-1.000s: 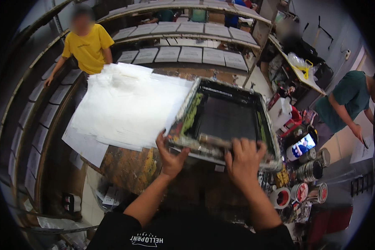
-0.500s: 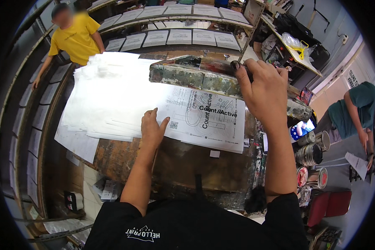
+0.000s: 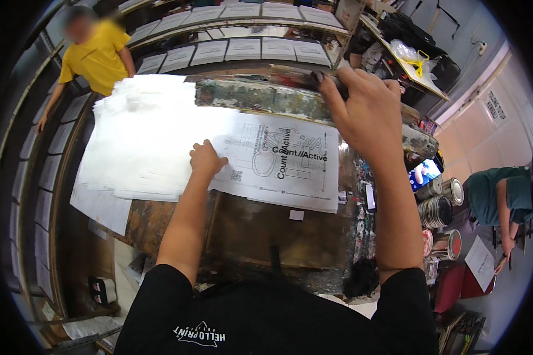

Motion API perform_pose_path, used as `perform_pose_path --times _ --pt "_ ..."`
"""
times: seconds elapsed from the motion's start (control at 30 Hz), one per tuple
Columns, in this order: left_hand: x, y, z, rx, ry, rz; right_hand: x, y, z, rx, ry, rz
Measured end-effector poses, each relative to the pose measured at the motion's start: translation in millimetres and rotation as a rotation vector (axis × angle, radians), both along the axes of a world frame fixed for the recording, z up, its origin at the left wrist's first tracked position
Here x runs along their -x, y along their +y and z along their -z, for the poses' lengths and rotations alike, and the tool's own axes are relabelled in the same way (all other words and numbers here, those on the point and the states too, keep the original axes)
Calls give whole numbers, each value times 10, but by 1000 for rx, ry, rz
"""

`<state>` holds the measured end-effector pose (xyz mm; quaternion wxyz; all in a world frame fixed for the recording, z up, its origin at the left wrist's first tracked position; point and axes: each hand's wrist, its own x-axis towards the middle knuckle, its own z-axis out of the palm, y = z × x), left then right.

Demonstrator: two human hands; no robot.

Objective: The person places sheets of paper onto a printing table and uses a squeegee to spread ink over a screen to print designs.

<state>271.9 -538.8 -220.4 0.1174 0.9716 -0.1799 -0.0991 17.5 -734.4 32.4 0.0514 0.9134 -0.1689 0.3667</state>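
Observation:
My left hand [image 3: 207, 160] rests where the stack of white paper [image 3: 136, 136] meets a printed sheet [image 3: 290, 171]. Its thumb is apart from the partly curled fingers, and I see nothing held in it. Black lettering and line drawings cover the printed sheet, which lies flat in front of me on other sheets. Behind it a paint-crusted screen frame [image 3: 260, 97] stands tilted up. My right hand [image 3: 370, 112] is closed over its upper edge, the thumb dark with ink on the near side. Part of the frame is hidden by that hand.
Racks of printed sheets [image 3: 243, 50] stand behind and at the left, beside a person in yellow [image 3: 95, 56]. Right of the table are paint cans [image 3: 435, 212], a lit phone [image 3: 425, 174] and a person in green [image 3: 500, 195] holding a sheet [image 3: 479, 263].
My left hand has shifted left to the paper stack, its fingers curling more. My right hand stays on the frame. The person in green has brought a sheet lower and nearer.

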Motion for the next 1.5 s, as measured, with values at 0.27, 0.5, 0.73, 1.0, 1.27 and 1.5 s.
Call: perform_pose_path --times 0.27,0.5,0.73,1.0,1.27,1.5 --pt "-144 -32 71 -1 38 47 -24 -18 3 25 -28 10" --pt "-214 -38 158 28 54 59 -25 -40 40 24 -72 -18" --pt "-168 -9 203 137 -16 84 -28 -17 30 15 -45 5" --pt "-254 55 338 315 -127 208 -45 -19 89 29 -78 -12" --pt "-464 326 -75 881 343 162 -12 31 38 1 -36 27" --pt "-606 2067 -161 1219 629 -216 18 15 70 28 46 57"
